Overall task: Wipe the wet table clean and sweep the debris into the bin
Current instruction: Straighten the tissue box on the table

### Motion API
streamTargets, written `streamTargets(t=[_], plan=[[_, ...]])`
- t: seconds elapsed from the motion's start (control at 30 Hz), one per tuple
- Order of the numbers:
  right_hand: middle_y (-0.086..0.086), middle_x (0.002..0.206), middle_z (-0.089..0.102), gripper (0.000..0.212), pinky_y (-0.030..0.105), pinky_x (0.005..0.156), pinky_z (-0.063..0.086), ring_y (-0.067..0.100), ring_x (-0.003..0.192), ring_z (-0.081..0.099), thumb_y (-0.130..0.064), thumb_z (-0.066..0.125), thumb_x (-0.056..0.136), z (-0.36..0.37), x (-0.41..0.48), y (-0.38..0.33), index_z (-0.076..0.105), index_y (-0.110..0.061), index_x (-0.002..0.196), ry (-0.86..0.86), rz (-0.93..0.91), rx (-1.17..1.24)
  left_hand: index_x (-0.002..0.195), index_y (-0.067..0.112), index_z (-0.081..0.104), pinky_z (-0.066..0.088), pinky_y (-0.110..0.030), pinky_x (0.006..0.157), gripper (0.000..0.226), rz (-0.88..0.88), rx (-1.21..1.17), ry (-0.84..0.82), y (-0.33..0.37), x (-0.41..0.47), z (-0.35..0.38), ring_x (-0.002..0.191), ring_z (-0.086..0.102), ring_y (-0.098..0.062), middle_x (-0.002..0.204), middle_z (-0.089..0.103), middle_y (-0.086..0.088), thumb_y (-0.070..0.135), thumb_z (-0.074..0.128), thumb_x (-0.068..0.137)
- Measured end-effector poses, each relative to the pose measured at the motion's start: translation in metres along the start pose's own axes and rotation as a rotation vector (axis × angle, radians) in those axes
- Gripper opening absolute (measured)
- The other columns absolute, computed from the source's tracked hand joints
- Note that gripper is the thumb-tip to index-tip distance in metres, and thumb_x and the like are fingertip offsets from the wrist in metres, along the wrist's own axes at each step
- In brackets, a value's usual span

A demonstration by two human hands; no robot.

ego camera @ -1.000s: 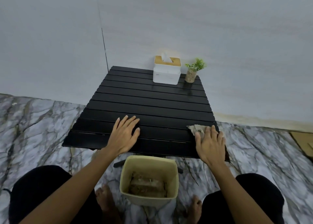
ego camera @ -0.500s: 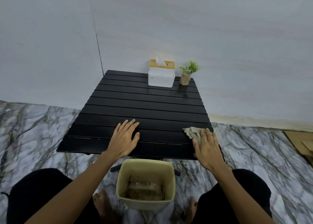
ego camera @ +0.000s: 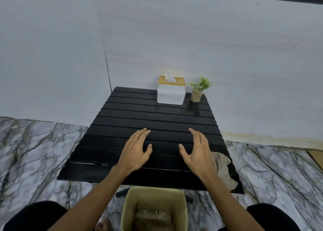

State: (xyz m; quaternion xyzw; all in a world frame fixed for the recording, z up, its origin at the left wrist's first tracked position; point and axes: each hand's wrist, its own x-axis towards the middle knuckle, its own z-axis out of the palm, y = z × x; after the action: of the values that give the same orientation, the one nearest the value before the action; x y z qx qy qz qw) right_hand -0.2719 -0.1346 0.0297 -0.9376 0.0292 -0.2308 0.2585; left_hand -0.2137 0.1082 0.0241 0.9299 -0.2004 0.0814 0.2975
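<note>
A low black slatted table stands against the wall. My left hand lies over its near middle with fingers spread and straight, holding nothing. My right hand is beside it, fingers extended and thumb out, also holding nothing. A crumpled grey-brown cloth lies on the table's near right corner, just right of my right wrist and apart from the fingers. A beige bin stands on the floor below the table's front edge, with brownish debris inside.
A white tissue box with a wooden lid and a small potted plant stand at the table's far right. Marble-patterned floor surrounds the table. My knees and a bare foot flank the bin.
My right hand has let go of the cloth and moved left and forward over the table. The cloth stays at the near right corner. The camera has tilted up.
</note>
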Motion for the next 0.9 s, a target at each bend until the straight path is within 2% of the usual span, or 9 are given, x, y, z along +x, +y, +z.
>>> streamTargets(t=[0.17, 0.27, 0.33, 0.53, 0.6, 0.67, 0.7, 0.8, 0.9], plan=[[0.008, 0.155, 0.032, 0.095, 0.044, 0.111, 0.041, 0.025, 0.141, 0.035, -0.044, 0.067, 0.087, 0.029, 0.075, -0.005, 0.006, -0.029, 0.157, -0.089, 0.075, 0.083, 0.151, 0.031, 0.021, 0.034, -0.037, 0.111, 0.068, -0.039, -0.076, 0.016, 0.002, 0.059, -0.009, 0.143, 0.026, -0.015, 0.157, 0.027, 0.006, 0.034, 0.056, 0.093], [0.012, 0.159, 0.025, 0.106, 0.047, 0.114, 0.038, 0.029, 0.145, 0.031, -0.042, 0.071, 0.084, 0.043, 0.122, 0.003, -0.004, -0.031, 0.157, -0.123, 0.097, 0.086, 0.151, 0.033, 0.017, 0.037, -0.038, 0.108, 0.076, -0.063, -0.115, 0.032, -0.004, 0.101, -0.013, 0.139, 0.031, -0.019, 0.156, 0.026, 0.005, 0.032, 0.061, 0.089], [0.013, 0.160, 0.023, 0.112, 0.049, 0.114, 0.038, 0.031, 0.146, 0.029, -0.039, 0.075, 0.082, 0.052, 0.153, 0.012, -0.008, -0.034, 0.157, -0.134, 0.113, 0.084, 0.151, 0.033, 0.014, 0.034, -0.037, 0.110, 0.082, -0.072, -0.146, 0.040, -0.009, 0.131, -0.012, 0.140, 0.031, -0.019, 0.156, 0.025, 0.004, 0.032, 0.064, 0.087], [0.016, 0.158, 0.025, 0.120, 0.052, 0.112, 0.040, 0.036, 0.144, 0.031, -0.037, 0.080, 0.074, 0.082, 0.231, 0.048, -0.008, -0.038, 0.154, -0.132, 0.134, 0.047, 0.151, 0.036, 0.009, 0.030, -0.035, 0.114, 0.093, -0.061, -0.197, 0.018, -0.024, 0.218, 0.009, 0.141, 0.030, -0.019, 0.158, 0.020, 0.002, 0.034, 0.069, 0.081], [0.015, 0.156, 0.028, 0.121, 0.053, 0.109, 0.043, 0.035, 0.143, 0.032, -0.038, 0.081, 0.071, 0.091, 0.251, 0.058, -0.007, -0.039, 0.154, -0.122, 0.122, 0.059, 0.151, 0.036, 0.011, 0.030, -0.027, 0.110, 0.094, -0.031, -0.223, 0.024, -0.024, 0.242, 0.016, 0.139, 0.030, -0.011, 0.157, 0.021, 0.006, 0.032, 0.071, 0.079], [0.013, 0.153, 0.030, 0.122, 0.054, 0.107, 0.044, 0.033, 0.140, 0.034, -0.039, 0.081, 0.069, 0.097, 0.267, 0.066, -0.006, -0.039, 0.154, -0.113, 0.093, 0.070, 0.149, 0.035, 0.015, 0.028, -0.013, 0.100, 0.091, -0.006, -0.260, 0.039, -0.024, 0.263, 0.023, 0.130, 0.029, 0.003, 0.150, 0.026, 0.013, 0.030, 0.072, 0.079], [0.012, 0.151, 0.032, 0.121, 0.053, 0.105, 0.046, 0.032, 0.138, 0.037, -0.039, 0.081, 0.069, 0.100, 0.272, 0.068, -0.004, -0.037, 0.155, -0.108, 0.081, 0.074, 0.149, 0.034, 0.016, 0.027, -0.011, 0.098, 0.091, 0.001, -0.263, 0.042, -0.025, 0.272, 0.027, 0.129, 0.030, 0.002, 0.147, 0.028, 0.014, 0.028, 0.073, 0.079], [0.012, 0.147, 0.035, 0.117, 0.047, 0.098, 0.049, 0.032, 0.130, 0.044, -0.035, 0.080, 0.071, 0.106, 0.285, 0.072, 0.001, -0.031, 0.157, -0.110, 0.047, 0.092, 0.151, 0.029, 0.014, 0.032, -0.021, 0.095, 0.094, -0.014, -0.234, 0.020, -0.026, 0.293, 0.041, 0.133, 0.036, -0.016, 0.152, 0.027, 0.003, 0.022, 0.071, 0.078], [0.013, 0.149, 0.034, 0.108, 0.037, 0.098, 0.044, 0.029, 0.128, 0.045, -0.029, 0.078, 0.075, 0.109, 0.293, 0.073, 0.008, -0.025, 0.158, -0.125, 0.013, 0.113, 0.149, 0.030, 0.016, 0.038, -0.026, 0.090, 0.089, -0.016, -0.216, 0.025, -0.028, 0.301, 0.053, 0.129, 0.040, -0.021, 0.153, 0.023, 0.001, 0.020, 0.069, 0.078]])
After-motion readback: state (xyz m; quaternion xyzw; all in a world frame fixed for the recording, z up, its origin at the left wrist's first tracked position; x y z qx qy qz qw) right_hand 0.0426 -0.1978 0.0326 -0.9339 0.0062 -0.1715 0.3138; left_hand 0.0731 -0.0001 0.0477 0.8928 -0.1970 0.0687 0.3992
